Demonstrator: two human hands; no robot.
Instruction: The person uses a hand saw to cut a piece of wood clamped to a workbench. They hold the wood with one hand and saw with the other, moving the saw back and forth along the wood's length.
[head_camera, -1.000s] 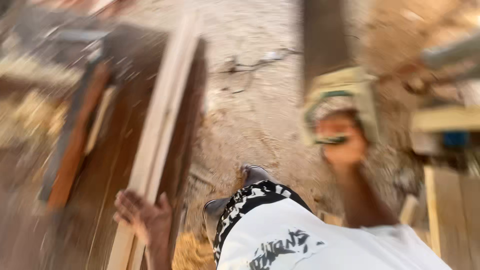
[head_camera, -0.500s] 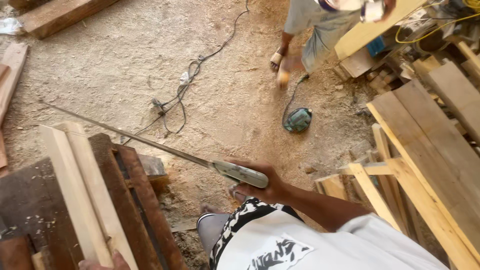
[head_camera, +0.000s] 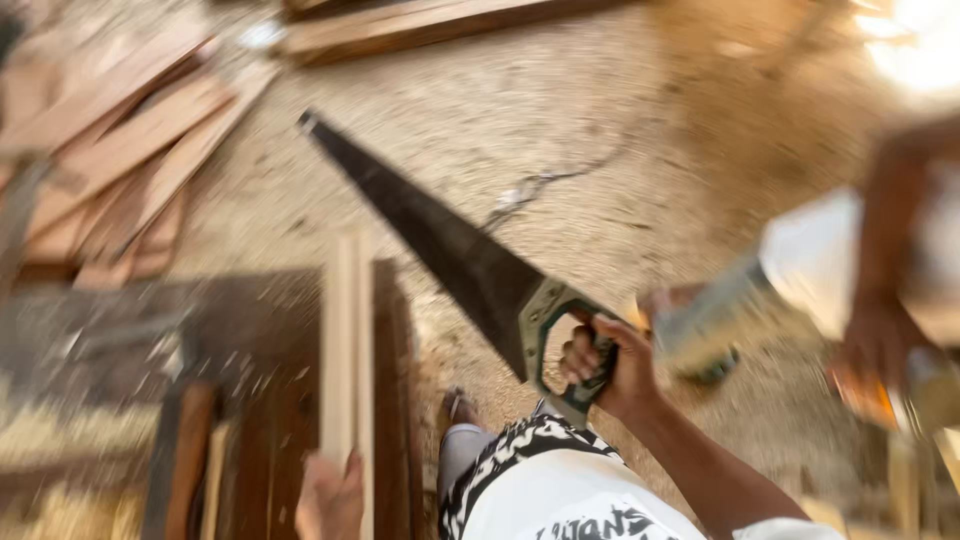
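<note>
Handsaw (head_camera: 440, 240) blade up-left, diagonal

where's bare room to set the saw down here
Free: the sawdust floor beyond the saw held in the right hand. Crowded: dark bench with pale strips under the left hand, board pile far left.

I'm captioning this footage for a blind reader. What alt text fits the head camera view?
Seen from above, the right hand grips the handle of a handsaw, its dark blade angled up and left over a sawdust-covered floor. The left hand rests on pale wooden strips lying on a dark workbench. The picture is motion-blurred.
</note>
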